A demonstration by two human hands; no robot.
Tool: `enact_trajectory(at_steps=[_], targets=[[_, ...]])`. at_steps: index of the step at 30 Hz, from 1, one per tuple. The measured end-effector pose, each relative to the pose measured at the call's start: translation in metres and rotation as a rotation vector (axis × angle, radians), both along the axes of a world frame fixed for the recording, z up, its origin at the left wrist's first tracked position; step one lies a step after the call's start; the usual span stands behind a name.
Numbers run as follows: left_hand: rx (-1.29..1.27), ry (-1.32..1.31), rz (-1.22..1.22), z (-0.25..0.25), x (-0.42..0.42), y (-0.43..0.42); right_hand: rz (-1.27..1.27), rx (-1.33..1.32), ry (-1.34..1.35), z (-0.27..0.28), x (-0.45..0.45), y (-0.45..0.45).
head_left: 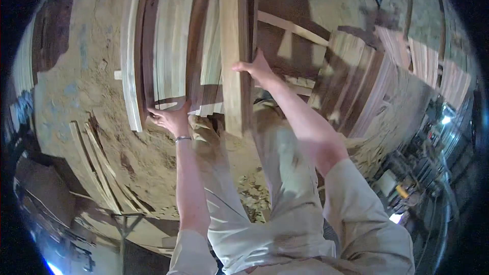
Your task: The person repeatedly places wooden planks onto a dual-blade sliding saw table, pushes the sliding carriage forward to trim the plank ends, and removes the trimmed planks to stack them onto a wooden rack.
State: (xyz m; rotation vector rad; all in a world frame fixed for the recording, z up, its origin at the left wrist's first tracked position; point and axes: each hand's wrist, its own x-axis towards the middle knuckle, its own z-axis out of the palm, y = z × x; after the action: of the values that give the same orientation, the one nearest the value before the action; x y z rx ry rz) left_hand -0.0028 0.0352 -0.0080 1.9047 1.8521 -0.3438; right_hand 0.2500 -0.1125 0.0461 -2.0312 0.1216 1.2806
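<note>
My right hand (257, 67) is closed around a thick, pale wooden plank (232, 46), its thumb over the near face and its fingers behind the far side. That plank stands out above a row of wooden boards (173, 35) lying side by side. At the near end of the row, my left hand (172, 120) has its thumb and fingers spread across the ends of several boards, gripping them. A bracelet circles my left wrist. Part of the row behind the thick plank is hidden.
Another stack of boards (346, 71) lies to the right, with further stacks (425, 61) at the upper right. Thin wood strips (97, 165) rest on the dusty ground (86, 86) at the left. Machinery or clutter (405, 191) stands at the lower right.
</note>
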Motion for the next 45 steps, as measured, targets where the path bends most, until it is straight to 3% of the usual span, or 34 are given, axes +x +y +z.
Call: enact_trajectory(at_steps=[2,4,5,9,12,13,16,18,19,22,23,25,26,29,32,34,35,38,39,41,45], targets=[[0.111,0.132,-0.234,0.006,0.008,0.011,-0.049,0.231,0.109,0.030,0.012,-0.030],[-0.005,0.078,-0.215,0.003,0.008,0.026,-0.137,0.202,0.125,-0.028,0.002,-0.100],[-0.021,0.132,-0.178,0.002,0.011,0.030,-0.193,0.272,0.116,0.002,0.008,-0.111],[0.089,0.184,-0.286,0.010,0.017,0.011,-0.184,0.135,-0.044,-0.021,0.035,-0.207],[0.066,0.285,-0.302,0.001,0.034,-0.022,-0.198,-0.217,-0.071,-0.028,0.070,-0.246],[0.014,0.345,-0.241,0.000,0.044,-0.025,-0.173,-0.214,-0.065,-0.039,0.081,-0.261],[0.217,0.037,-0.392,-0.023,0.050,-0.004,-0.148,-0.294,-0.069,-0.080,0.103,-0.293],[0.174,0.213,-0.315,-0.021,0.082,0.008,-0.187,-0.468,-0.071,-0.106,0.105,-0.296],[0.151,0.146,-0.300,-0.018,0.084,0.006,-0.095,-0.278,-0.051,-0.116,0.112,-0.300],[0.128,-0.013,-0.295,-0.013,0.069,0.014,-0.106,-0.854,-0.347,-0.120,0.100,-0.263],[0.136,-0.027,-0.260,-0.006,0.070,0.009,-0.180,-0.702,-0.228,-0.106,0.107,-0.264],[-0.170,-0.611,-0.031,0.034,0.073,-0.018,-0.131,-0.655,-0.306,-0.113,0.101,-0.273],[-0.308,-0.763,0.112,0.050,0.074,-0.031,-0.101,-0.632,-0.353,-0.115,0.100,-0.277],[-0.411,-0.771,0.386,0.059,0.016,-0.061,0.138,-0.549,-0.505,-0.093,0.087,-0.286],[-0.433,-0.737,0.428,0.078,0.032,-0.150,0.053,-0.165,-0.744,-0.074,0.061,-0.324],[-0.575,-0.704,0.276,0.093,0.078,-0.209,0.052,-0.048,-0.539,-0.043,0.055,-0.348],[-0.720,-0.724,0.284,0.073,0.070,-0.218,0.051,0.006,-0.432,-0.031,0.052,-0.356],[-1.170,-0.846,0.429,0.034,0.082,-0.254,0.101,0.087,-0.463,-0.040,0.032,-0.366],[-1.252,-0.985,0.455,0.056,0.142,-0.279,0.315,0.047,-0.473,-0.031,0.042,-0.352],[-1.165,-0.999,0.280,0.055,0.173,-0.295,0.639,0.140,-0.632,-0.045,0.052,-0.318],[-0.924,-0.980,0.001,0.060,0.199,-0.302,1.416,-0.130,-0.867,-0.102,0.080,-0.269]])
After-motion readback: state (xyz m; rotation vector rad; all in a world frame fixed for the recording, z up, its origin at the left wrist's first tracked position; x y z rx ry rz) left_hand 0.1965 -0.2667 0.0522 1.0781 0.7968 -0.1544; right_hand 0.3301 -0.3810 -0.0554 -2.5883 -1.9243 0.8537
